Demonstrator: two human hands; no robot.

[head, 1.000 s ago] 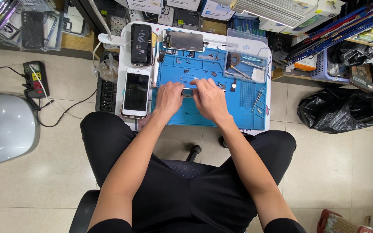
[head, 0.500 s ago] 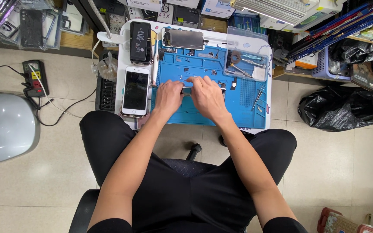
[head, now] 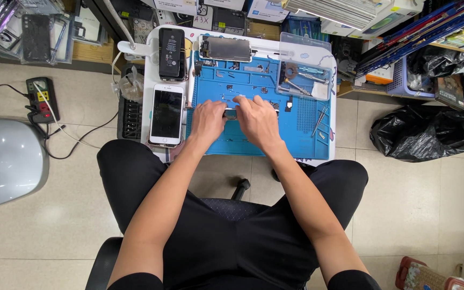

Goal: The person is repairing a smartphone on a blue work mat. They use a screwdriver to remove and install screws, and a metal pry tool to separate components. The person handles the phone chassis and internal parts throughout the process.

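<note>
both hands down on the blue repair mat (head: 259, 142), left hand (head: 207, 119) and right hand (head: 258, 121) close together, fingertips pinching a small dark phone part (head: 231, 113) between them. loose screws and bits (head: 226, 88) lie just beyond the fingers. a slip here could flick the part into them and scatter them, i'd judge. white smartphone (head: 166, 114) sits just left of the left hand, tweezers (head: 320, 119) off to the right on the table (head: 151, 70).
</note>
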